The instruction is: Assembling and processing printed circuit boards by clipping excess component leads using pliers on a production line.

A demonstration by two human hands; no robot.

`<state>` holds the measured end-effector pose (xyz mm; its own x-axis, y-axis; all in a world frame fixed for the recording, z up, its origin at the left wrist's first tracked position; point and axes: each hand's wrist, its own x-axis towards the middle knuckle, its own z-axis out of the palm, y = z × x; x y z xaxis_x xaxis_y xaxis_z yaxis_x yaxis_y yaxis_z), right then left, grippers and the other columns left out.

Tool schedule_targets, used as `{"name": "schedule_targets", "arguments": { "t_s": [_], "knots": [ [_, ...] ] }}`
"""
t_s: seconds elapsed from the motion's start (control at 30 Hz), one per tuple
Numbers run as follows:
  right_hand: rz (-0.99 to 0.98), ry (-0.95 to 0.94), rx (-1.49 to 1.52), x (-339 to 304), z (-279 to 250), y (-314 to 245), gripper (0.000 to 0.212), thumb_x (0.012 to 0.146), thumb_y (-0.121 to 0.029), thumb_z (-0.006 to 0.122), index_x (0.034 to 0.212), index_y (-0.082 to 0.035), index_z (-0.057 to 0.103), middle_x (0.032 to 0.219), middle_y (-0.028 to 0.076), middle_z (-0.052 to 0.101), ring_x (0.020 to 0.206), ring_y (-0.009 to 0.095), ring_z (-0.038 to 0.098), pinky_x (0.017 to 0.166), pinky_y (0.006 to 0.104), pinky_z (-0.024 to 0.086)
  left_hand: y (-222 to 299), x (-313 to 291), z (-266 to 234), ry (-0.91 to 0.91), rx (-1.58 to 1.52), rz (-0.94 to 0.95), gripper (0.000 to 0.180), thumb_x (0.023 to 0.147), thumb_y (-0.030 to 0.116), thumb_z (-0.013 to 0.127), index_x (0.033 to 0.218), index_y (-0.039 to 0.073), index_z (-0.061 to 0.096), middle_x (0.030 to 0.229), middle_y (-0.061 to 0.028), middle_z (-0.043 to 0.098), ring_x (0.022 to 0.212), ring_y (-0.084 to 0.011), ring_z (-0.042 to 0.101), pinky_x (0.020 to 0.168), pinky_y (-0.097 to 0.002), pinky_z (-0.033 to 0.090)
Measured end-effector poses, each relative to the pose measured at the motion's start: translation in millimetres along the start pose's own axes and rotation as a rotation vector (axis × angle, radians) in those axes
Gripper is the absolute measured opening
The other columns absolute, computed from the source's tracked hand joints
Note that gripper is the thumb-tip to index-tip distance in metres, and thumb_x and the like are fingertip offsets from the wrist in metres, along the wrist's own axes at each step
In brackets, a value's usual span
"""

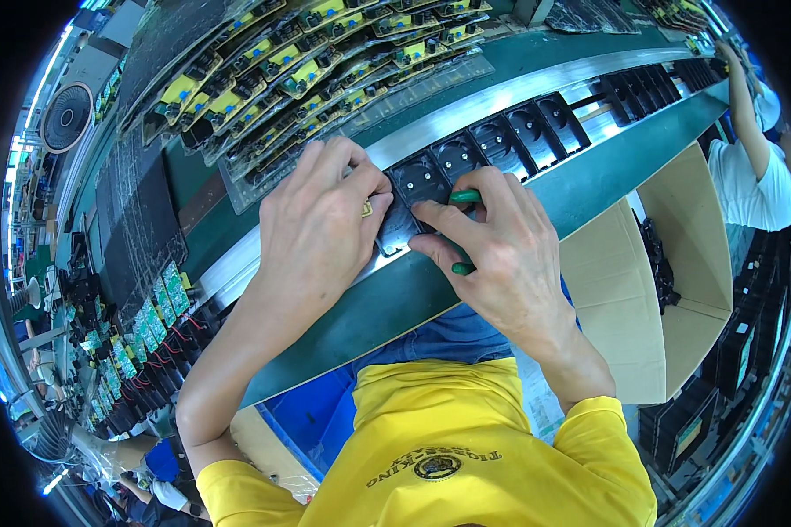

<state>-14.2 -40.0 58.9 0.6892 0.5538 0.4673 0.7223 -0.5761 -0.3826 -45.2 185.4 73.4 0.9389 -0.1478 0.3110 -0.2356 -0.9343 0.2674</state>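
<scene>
Black plastic housings (pixel 501 145) with round recesses and small silver screws or studs lie in a row along a shiny metal rail. My left hand (pixel 321 211) is closed in a pinch at the left end of the row; what its fingertips hold is hidden, and a small gold-coloured piece shows by a finger. My right hand (pixel 505 241) holds a hand tool with green grips (pixel 466 197), probably pliers or cutters; its working end is out of sight. The right index finger and thumb reach to the nearest black housing (pixel 420 183).
Stacked trays of yellow circuit boards (pixel 299 66) stand beyond the rail. A cardboard box (pixel 677 290) with black parts is at right, and a co-worker in a white shirt (pixel 751 180) farther right. Green boards with red wires (pixel 154 321) line the left; a fan (pixel 68 114) stands behind.
</scene>
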Motion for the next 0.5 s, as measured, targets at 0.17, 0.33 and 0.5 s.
{"name": "schedule_targets", "arguments": {
  "t_s": [0.17,0.33,0.5],
  "knots": [
    [0.056,0.029,0.515,27.9,-23.0,-14.0,0.041,0.102,-0.025,0.084,0.139,-0.008,0.078,0.100,0.004,0.063,0.082,0.018,0.058,0.077,0.0317,0.054,2.0,-2.0,-12.6,-0.090,0.041,-0.062,0.005,0.093,0.010,0.081,0.095,0.006,0.078,0.115,-0.0055,0.065,0.099,-0.0264,0.065,0.080,-0.0397,0.056],
    [0.207,0.159,1.295,70.6,-3.9,-32.7,0.038,0.118,-0.033,0.061,0.135,-0.001,0.071,0.087,0.002,0.058,0.076,0.015,0.053,0.072,0.0287,0.048,4.3,-2.6,-19.5,-0.144,0.023,-0.083,0.007,0.093,0.013,0.081,0.093,0.006,0.081,0.112,-0.0081,0.062,0.100,-0.0278,0.067,0.076,-0.0404,0.058],
    [0.252,0.273,1.529,85.5,39.1,-28.0,0.048,0.124,-0.041,0.040,0.120,-0.001,0.067,0.083,0.001,0.054,0.072,0.012,0.046,0.068,0.0271,0.042,0.5,-3.8,-17.8,-0.148,-0.035,-0.111,0.008,0.093,0.013,0.080,0.093,0.006,0.083,0.112,-0.0094,0.062,0.100,-0.0289,0.067,0.076,-0.0408,0.058]
  ]
}}
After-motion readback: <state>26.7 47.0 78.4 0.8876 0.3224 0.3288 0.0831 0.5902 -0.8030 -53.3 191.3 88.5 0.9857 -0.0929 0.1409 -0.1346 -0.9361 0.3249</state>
